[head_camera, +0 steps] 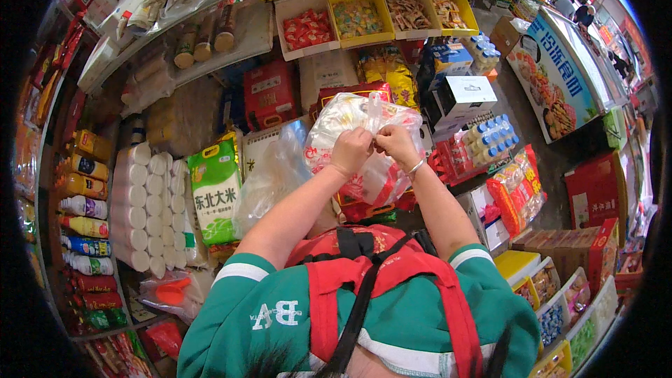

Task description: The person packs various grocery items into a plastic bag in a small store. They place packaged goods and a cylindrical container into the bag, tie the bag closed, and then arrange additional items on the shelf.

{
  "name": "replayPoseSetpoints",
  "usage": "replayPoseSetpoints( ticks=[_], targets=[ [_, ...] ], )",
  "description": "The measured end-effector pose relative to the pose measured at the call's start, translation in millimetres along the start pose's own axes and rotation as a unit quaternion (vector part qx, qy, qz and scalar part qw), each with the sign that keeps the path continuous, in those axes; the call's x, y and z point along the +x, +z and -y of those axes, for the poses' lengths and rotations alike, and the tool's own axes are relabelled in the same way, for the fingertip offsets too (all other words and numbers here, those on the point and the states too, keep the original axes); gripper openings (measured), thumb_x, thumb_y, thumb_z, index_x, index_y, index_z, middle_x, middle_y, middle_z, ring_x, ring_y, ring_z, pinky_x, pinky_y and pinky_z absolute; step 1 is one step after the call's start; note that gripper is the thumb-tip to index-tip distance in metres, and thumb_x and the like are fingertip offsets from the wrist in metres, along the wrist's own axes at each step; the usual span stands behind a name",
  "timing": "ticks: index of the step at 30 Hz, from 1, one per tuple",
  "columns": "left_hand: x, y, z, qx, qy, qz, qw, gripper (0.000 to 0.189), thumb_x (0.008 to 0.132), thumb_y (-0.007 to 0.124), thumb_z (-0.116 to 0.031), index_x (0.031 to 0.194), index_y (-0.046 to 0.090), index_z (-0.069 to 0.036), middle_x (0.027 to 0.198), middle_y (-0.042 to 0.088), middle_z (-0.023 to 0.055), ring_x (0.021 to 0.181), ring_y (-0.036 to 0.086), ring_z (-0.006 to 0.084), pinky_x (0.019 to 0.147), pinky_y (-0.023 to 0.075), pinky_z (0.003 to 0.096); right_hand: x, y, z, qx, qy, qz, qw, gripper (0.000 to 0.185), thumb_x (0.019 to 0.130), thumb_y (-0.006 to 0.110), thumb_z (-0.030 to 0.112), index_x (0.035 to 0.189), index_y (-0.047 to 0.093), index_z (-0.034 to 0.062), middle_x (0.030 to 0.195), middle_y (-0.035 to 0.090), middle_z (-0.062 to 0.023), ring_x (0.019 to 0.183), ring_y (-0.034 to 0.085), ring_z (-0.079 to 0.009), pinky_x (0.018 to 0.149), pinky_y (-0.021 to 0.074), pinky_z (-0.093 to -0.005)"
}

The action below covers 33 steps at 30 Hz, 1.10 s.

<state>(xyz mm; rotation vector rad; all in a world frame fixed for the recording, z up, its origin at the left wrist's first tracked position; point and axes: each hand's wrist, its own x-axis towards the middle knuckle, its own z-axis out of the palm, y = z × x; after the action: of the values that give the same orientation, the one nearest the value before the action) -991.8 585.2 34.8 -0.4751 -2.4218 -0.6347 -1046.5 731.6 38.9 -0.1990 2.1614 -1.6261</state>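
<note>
In the middle of the head view a white, partly see-through plastic bag [336, 121] with red printing bulges around its contents, which I cannot make out. My left hand [350, 150] pinches the gathered plastic at the bag's top. Close against it, my right hand [397, 145], with a bangle at the wrist, grips the same gathered plastic, so the fingertips nearly touch. A twisted end of plastic stands up just beyond the fingers. Beneath the bag are red packages [357, 211], mostly covered. To the left lies a crumpled clear plastic bag [275, 176].
Beyond the hands, bins of wrapped candy [307, 31] line a shelf. Green rice sacks [214, 189] and wrapped paper rolls [152, 205] stand left, near shelved bottles [86, 189]. Right are blue-capped bottles [491, 136], a red snack pack [517, 189] and a chest freezer [559, 73]. People appear farther off.
</note>
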Motion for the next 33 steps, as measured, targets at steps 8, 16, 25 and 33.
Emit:
replayPoseSetpoints(
  ticks=[8, 16, 25, 33],
  targets=[
    [5, -1, -1, 0.002, 0.0, -0.016, 1.0, 0.02, 0.062, 0.067, -0.011, 0.072, 0.05, -0.008, 0.069, 0.053, 0.009, 0.067, 0.055, 0.0284, 0.062, 0.0448, 0.0387, 12, 5, 4, -0.215, -0.071, -0.093, 0.97, 0.027, 0.065, 0.062, 0.032, 0.068, 0.066, 0.0046, 0.066, 0.064, -0.0159, 0.064, 0.063, -0.0288, 0.061, 0.0494, -0.0374],
    [1, 0, -3, -0.02, -0.04, 0.015, 0.999, 0.022, 0.061, 0.071, -0.012, 0.075, 0.053, -0.007, 0.071, 0.056, 0.009, 0.068, 0.057, 0.0288, 0.062, 0.0462, 0.0388, 8, 0, 13, -0.317, -0.143, -0.088, 0.933, 0.029, 0.065, 0.062, 0.032, 0.071, 0.065, 0.0034, 0.071, 0.063, -0.018, 0.068, 0.063, -0.0314, 0.062, 0.049, -0.0393],
    [10, -14, 6, -0.185, -0.199, 0.139, 0.952, 0.017, 0.075, 0.068, -0.014, 0.085, 0.065, -0.001, 0.084, 0.061, 0.0138, 0.073, 0.06, 0.0288, 0.066, 0.0488, 0.0344, -5, -11, -2, -0.121, -0.162, -0.002, 0.979, 0.023, 0.069, 0.063, 0.02, 0.078, 0.061, -0.0014, 0.071, 0.062, -0.0182, 0.063, 0.061, -0.0275, 0.059, 0.0476, -0.0354],
    [14, -8, 2, -0.167, -0.133, 0.108, 0.971, 0.011, 0.074, 0.066, -0.01, 0.082, 0.064, -0.003, 0.083, 0.06, 0.0128, 0.078, 0.058, 0.0309, 0.07, 0.0467, 0.0364, -7, -5, 1, -0.231, -0.277, -0.067, 0.93, 0.02, 0.07, 0.063, 0.018, 0.082, 0.062, 0.0023, 0.077, 0.062, -0.0168, 0.072, 0.062, -0.0323, 0.064, 0.0491, -0.037]
  ],
)
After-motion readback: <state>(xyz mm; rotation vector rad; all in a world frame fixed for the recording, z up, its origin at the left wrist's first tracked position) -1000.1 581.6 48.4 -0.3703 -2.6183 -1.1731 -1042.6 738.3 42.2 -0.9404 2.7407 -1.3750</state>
